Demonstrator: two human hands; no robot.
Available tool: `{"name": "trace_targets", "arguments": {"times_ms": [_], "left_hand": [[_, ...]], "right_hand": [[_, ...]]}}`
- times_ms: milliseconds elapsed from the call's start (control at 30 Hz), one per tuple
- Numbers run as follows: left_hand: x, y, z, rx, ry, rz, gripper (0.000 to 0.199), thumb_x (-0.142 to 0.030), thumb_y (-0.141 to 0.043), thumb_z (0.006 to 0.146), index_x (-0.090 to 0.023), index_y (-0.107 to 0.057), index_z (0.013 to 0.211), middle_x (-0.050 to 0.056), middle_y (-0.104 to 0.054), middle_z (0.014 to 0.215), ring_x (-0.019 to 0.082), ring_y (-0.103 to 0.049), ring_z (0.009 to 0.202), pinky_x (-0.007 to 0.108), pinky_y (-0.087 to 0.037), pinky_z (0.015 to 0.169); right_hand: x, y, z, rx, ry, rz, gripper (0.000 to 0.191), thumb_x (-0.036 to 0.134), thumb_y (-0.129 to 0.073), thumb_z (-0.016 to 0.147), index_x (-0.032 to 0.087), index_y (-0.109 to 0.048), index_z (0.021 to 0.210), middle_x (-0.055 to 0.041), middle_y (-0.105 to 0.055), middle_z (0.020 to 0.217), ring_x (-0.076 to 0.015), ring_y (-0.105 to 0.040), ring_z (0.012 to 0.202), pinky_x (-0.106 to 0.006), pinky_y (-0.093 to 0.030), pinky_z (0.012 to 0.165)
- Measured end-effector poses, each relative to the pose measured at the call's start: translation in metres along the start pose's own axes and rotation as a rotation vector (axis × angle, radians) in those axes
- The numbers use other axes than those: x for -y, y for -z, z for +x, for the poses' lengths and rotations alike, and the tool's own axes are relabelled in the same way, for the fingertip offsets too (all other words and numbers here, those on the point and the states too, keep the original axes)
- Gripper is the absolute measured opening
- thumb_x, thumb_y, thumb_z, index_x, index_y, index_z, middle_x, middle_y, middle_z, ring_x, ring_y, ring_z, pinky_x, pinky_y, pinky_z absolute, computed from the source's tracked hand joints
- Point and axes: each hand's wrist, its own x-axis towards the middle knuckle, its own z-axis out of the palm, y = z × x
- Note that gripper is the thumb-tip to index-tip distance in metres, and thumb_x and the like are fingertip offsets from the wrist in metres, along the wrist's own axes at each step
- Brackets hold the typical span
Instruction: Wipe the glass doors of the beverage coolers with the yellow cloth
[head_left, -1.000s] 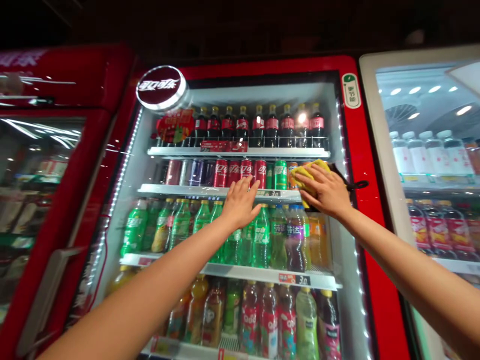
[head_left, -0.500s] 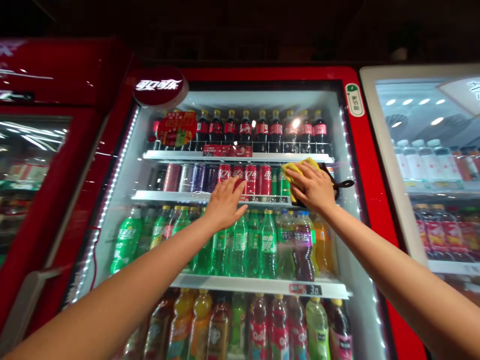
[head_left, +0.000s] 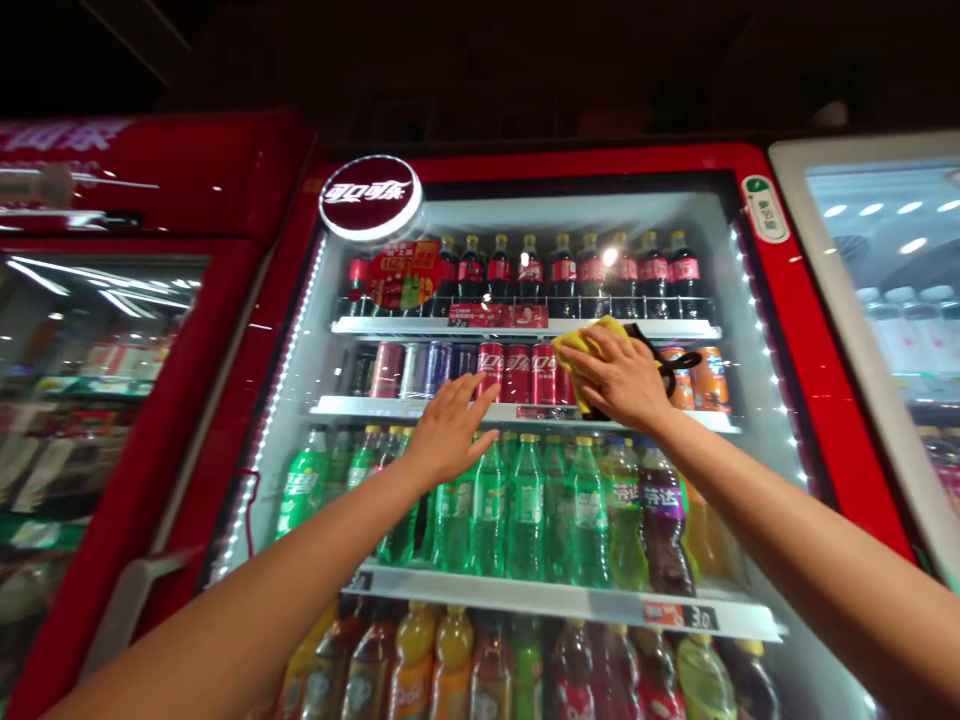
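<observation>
My right hand presses a yellow cloth with a dark edge and a black loop against the glass door of a red drinks fridge. Its fingers lie spread over the cloth, in front of the can shelf. My left hand holds nothing, fingers apart, in front of the same glass left of the cloth. Whether it touches the glass I cannot tell. Behind it are red cola cans and green bottles.
A round lit sign sits at the door's upper left corner. On the left stands another red fridge, with a grey handle near the frames' join. A pale-framed fridge stands on the right. Cola bottles line the top shelf.
The view has shifted, so the fridge appears further right. Against the shelves, both hands have moved left, the cloth with the right one. Orange cans now show right of the cloth.
</observation>
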Motion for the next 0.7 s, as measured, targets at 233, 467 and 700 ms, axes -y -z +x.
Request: {"name": "trace_targets", "arguments": {"times_ms": [233, 467, 700], "left_hand": [[0.019, 0.006, -0.019, 0.037, 0.04, 0.003, 0.061, -0.047, -0.05, 0.098, -0.022, -0.04, 0.153, 0.012, -0.036, 0.163, 0.03, -0.033, 0.151, 0.051, -0.026, 0.125], [0.068, 0.021, -0.046, 0.081, 0.127, -0.001, 0.064, -0.05, -0.05, 0.097, -0.026, -0.037, 0.154, 0.011, -0.036, 0.163, 0.03, -0.034, 0.15, 0.052, -0.028, 0.124], [0.103, 0.019, -0.058, 0.053, 0.211, -0.007, 0.078, -0.059, -0.057, 0.092, -0.018, -0.034, 0.153, 0.016, -0.037, 0.161, 0.034, -0.035, 0.148, 0.051, -0.03, 0.122]], "right_hand": [[0.093, -0.025, 0.042, -0.052, -0.062, 0.101, 0.047, 0.029, -0.046, 0.101, 0.032, -0.053, 0.147, -0.0086, -0.057, 0.149, -0.0294, -0.046, 0.14, -0.054, -0.031, 0.112], [0.074, -0.017, 0.025, 0.024, 0.102, 0.209, 0.039, 0.033, -0.043, 0.102, 0.035, -0.062, 0.136, 0.0008, -0.058, 0.15, -0.0227, -0.045, 0.145, -0.05, -0.035, 0.116], [0.153, -0.043, 0.092, -0.008, -0.304, 0.104, 0.054, 0.042, -0.041, 0.102, 0.024, -0.045, 0.153, -0.0106, -0.037, 0.164, -0.0339, -0.03, 0.153, -0.066, -0.02, 0.121]]}}
